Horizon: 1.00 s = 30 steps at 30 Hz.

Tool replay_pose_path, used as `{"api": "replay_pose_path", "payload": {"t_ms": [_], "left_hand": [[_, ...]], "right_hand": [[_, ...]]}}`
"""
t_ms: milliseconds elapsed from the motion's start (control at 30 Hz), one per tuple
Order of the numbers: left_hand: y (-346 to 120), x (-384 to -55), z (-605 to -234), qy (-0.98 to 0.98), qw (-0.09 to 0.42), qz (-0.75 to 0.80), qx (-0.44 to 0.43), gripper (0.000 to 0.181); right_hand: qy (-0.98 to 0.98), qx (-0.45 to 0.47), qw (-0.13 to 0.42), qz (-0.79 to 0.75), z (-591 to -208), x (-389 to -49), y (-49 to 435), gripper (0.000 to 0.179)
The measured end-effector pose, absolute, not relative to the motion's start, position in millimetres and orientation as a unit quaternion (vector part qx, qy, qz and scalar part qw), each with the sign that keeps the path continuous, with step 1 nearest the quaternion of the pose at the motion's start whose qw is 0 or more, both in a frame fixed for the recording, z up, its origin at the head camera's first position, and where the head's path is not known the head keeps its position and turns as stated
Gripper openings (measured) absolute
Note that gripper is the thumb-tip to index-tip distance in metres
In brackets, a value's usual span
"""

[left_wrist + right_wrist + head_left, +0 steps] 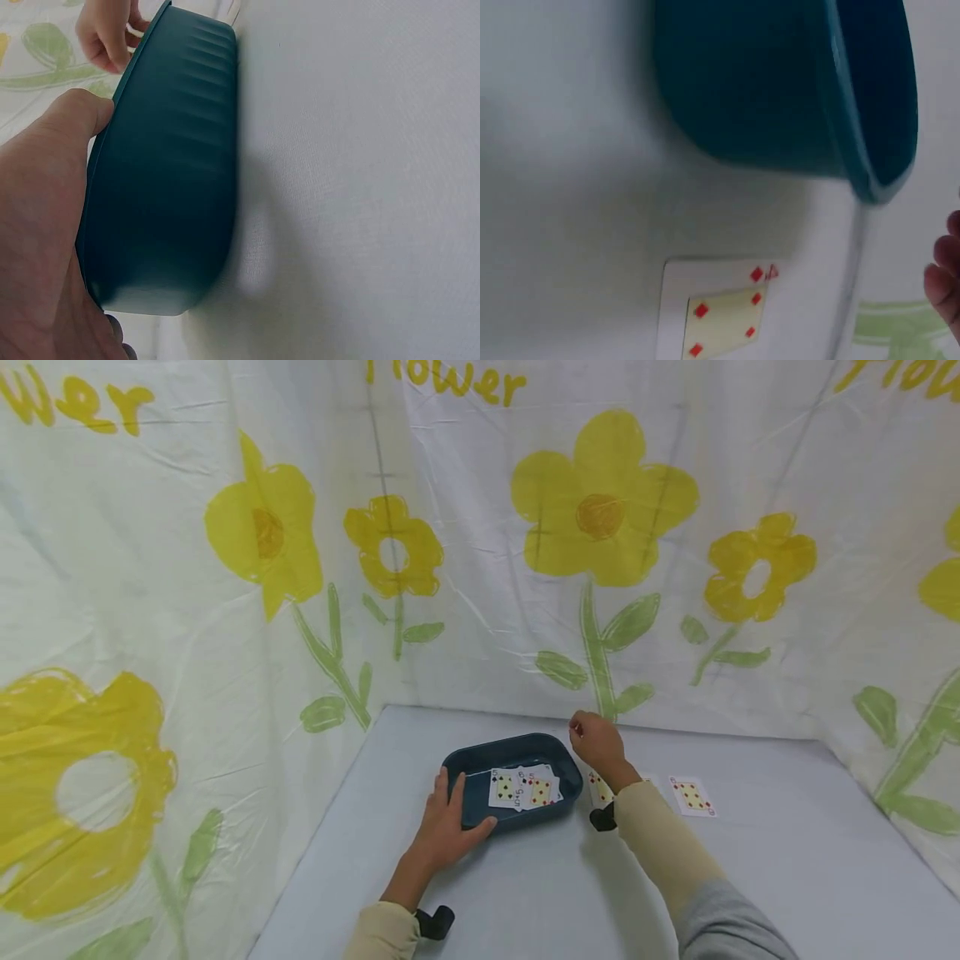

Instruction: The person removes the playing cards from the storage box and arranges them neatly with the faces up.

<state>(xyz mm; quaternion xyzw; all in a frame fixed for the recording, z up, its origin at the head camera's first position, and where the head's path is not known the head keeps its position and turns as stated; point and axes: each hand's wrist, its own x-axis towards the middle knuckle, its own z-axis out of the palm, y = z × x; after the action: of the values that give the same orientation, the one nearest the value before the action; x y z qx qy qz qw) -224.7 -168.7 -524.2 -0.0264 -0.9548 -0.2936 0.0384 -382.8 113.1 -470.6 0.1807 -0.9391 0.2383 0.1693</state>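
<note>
A dark teal plastic tub point(465, 818) stands on the table with several overlapping playing cards point(504, 788) face up inside it. My left hand point(441, 828) touches the tub's left end with spread, mostly straight fingers. In the left wrist view its thumb point(94, 112) rests on the rim. Past the tub's right rim, my right hand point(597, 739) hovers with loosely bent fingers; no card shows in it. A diamond card point(724, 322) lies on the table beside the tub, partly hidden by my right wrist in the head view.
Farther right on the table lies another diamond card point(693, 796). Between the two, an edge of a further card point(651, 779) shows behind my right forearm. A white curtain with yellow flowers point(600, 517) hangs behind the light table point(540, 902).
</note>
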Motion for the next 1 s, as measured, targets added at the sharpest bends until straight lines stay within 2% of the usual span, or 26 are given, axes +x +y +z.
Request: {"api": "replay_pose_path", "payload": {"t_ms": [167,400,633,733,867,1000], "left_hand": [[-168,-224,-523,-0.955,0.036,-0.294,-0.023,0.101],[-168,-224,-520,-0.954,0.033,-0.297,-0.022,0.101],[-168,-224,-522,-0.952,0.027,-0.303,-0.024,0.101],[-168,-224,-522,-0.952,0.027,-0.303,-0.024,0.101],[-168,-223,-521,-0.951,0.031,-0.305,-0.023,0.1],[-168,-224,-521,-0.952,0.032,-0.305,-0.023,0.101]], "right_hand": [[-0.947,0.195,0.101,0.235,-472,-384,97,0.004],[-0.952,0.213,0.043,0.214,-474,-385,73,0.006],[-0.959,0.204,-0.111,0.162,-475,-374,55,0.029],[-0.957,0.188,-0.161,0.154,-477,-369,51,0.038],[-0.953,0.194,-0.185,0.139,-482,-364,47,0.049],[-0.955,0.211,-0.177,0.113,-486,-360,45,0.056]]}}
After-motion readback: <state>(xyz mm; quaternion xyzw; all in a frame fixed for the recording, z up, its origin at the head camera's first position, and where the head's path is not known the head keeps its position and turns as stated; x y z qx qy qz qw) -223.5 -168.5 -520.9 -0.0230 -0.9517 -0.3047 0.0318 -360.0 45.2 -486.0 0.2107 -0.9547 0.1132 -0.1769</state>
